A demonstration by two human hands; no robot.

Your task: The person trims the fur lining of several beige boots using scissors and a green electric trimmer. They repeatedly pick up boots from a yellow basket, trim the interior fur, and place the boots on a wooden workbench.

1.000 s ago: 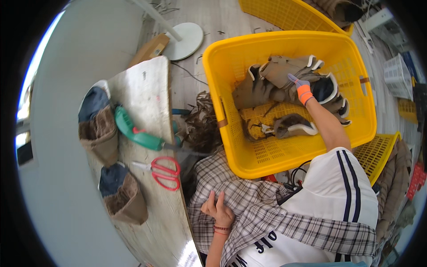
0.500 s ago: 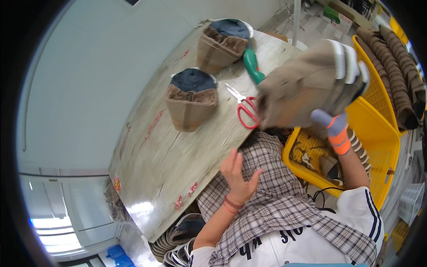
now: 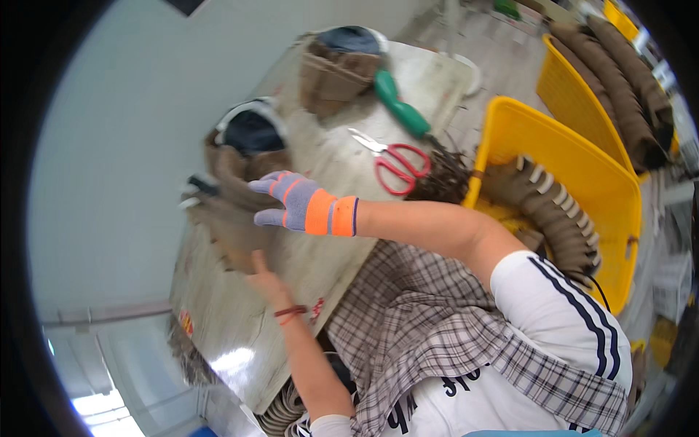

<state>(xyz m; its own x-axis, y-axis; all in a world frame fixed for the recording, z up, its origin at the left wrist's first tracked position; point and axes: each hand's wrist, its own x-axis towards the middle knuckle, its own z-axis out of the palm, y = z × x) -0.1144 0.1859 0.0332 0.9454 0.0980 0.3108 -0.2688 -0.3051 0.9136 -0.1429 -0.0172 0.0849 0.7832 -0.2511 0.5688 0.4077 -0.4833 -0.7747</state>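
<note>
A stack of brown fabric pieces, seemingly shoe uppers [image 3: 240, 218], is blurred at the left of the table. My right hand [image 3: 298, 204], in a grey-purple and orange glove, reaches across to its side with thumb and fingers spread apart. My bare left hand [image 3: 271, 282] is against the stack's near end; its fingers are smeared by motion. Just beyond stands a brown, fleece-lined stack with a dark blue inside [image 3: 253, 135], and a similar stack [image 3: 338, 76] is farther back. Red-handled scissors [image 3: 397, 166] lie on the table, near a green-handled tool [image 3: 400, 105].
The pale wood-look table [image 3: 320, 273] runs along the wall. A yellow basket [image 3: 619, 211] holding a curved row of brown pieces [image 3: 561, 211] stands to the right. Another yellow basket [image 3: 582, 87] behind it carries long brown rolls. Dark brown scraps [image 3: 444, 175] hang by the table edge.
My right hand has swung from above the yellow basket to the left of the table, and the brown stack has moved there too. My left hand has reached forward and left to the stack.
</note>
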